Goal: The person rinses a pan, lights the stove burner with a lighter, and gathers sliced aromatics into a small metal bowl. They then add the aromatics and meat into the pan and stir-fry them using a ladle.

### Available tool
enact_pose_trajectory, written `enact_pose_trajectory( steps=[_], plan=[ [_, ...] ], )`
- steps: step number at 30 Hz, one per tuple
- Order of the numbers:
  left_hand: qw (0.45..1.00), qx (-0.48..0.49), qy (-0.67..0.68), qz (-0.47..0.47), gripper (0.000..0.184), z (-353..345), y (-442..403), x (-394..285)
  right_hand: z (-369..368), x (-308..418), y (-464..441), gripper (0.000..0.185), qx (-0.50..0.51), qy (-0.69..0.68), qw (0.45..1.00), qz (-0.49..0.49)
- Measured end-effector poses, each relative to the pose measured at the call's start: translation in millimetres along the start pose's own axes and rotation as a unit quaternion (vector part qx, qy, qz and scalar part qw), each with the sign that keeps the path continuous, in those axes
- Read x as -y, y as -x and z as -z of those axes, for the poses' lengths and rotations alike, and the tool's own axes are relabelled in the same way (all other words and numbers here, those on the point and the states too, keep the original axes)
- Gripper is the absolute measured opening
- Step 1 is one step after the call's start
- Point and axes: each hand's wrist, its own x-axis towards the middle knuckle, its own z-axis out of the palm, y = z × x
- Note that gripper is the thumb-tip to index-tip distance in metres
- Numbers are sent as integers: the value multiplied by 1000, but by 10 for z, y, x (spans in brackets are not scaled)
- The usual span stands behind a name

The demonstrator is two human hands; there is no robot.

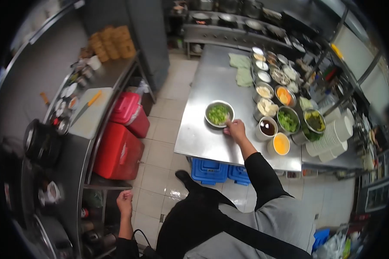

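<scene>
The head view puts the bowl (210,122) on the near left part of the steel counter (194,139), upright, with chopped greens (218,113) inside it. Your right hand (236,129) is at its near right rim, the fingers (230,126) bunched together; you cannot tell from here whether they pinch the rim or hold something small over the greens. Your left hand (124,203) hangs well apart from it on the left, its fingers half curled, and whether they close on anything is too small to tell. The bowl looks like thin metal, so expect it to be light, stiff and hard to break, but smooth enough to slide on the bare steel if you push sideways, and slippery if your fingers are wet. The greens look soft and loose; they should bruise under a hard squeeze and spill if the bowl tilts. The rim is the best hold: thumb outside at the near side, or both hands on opposite sides to keep it level. Mind the tub of dark liquid (261,136) and the tub of yellow liquid (272,150) to the right, since either could slop if your forearm knocks it.
</scene>
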Motion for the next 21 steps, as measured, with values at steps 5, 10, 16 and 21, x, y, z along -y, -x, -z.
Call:
enact_pose_trajectory(
  steps=[5,10,16,21],
  plan=[
    [982,-78,-171,8,16,902,-449,912,45,906,-383,37,-136,321,905,242],
    [980,-86,1,182,32,1542,-746,1378,-50,857,-2769,44,-227,495,755,365],
    [964,23,-31,262,41,1350,-1323,507,-578,560,-3595,54,-247,556,787,101],
    [958,119,120,230,45,44,-2187,-726,-2084,1213,-2482,47,71,528,821,204]
  ],
)
